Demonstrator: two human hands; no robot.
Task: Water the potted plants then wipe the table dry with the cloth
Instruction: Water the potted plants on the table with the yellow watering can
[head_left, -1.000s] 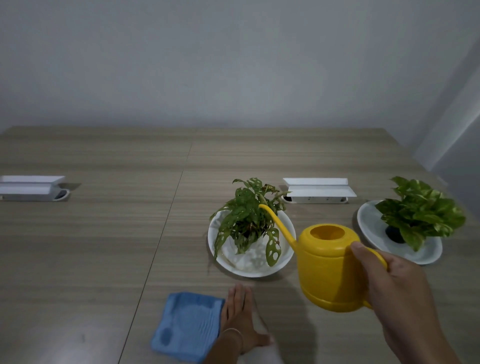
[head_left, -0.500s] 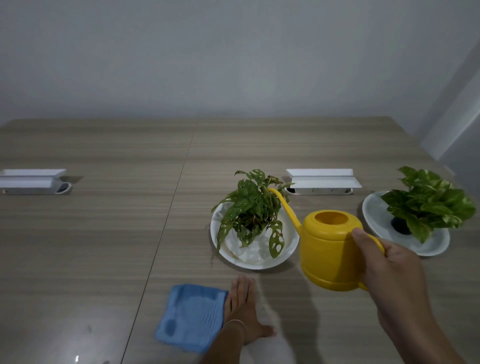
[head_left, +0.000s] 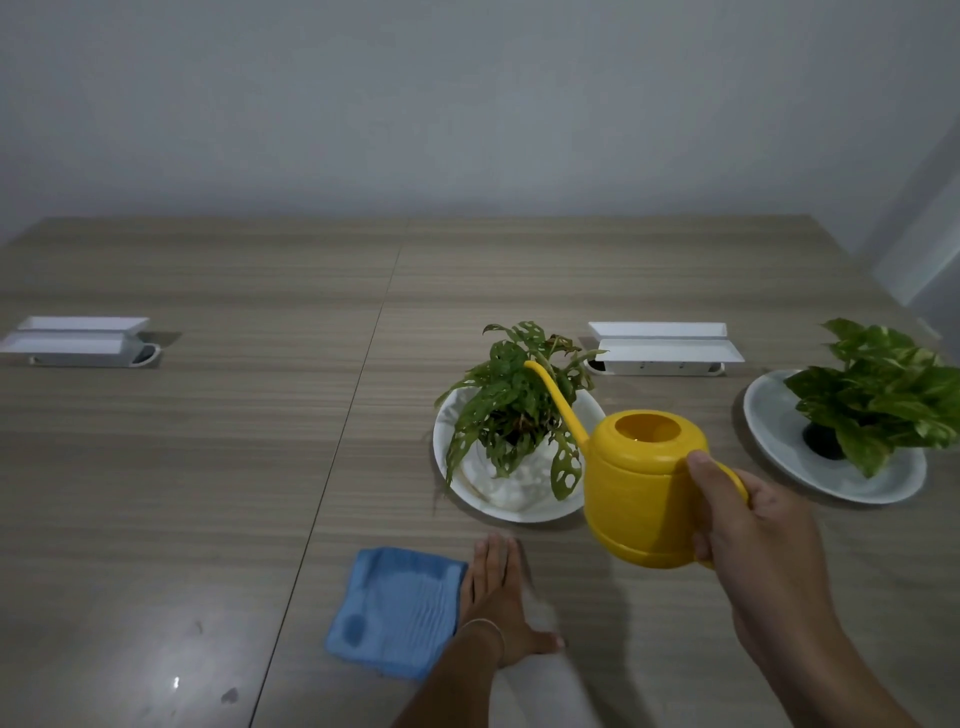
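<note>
The right hand (head_left: 748, 525) grips the yellow can (head_left: 647, 488) by its handle, thumb over the top of the loop, which holds the can just above the surface (head_left: 208, 467) and lets the wrist tilt it. The long spout (head_left: 553, 400) reaches up and left into the leaves of the near plant (head_left: 514, 405), so any water should fall in its white dish (head_left: 452, 467) rather than on the wood; no stream is visible. The far-right plant (head_left: 883, 384) sits in its own dish (head_left: 769, 410), well apart, likely next. The left hand (head_left: 493, 587) lies flat on the surface, fingers straight, holding nothing, steadying the body, its edge touching the blue cloth (head_left: 397, 608). The cloth waits near, folded, showing darker patches, handy for the wiping. Two white boxes (head_left: 665, 345) sit farther back
</note>
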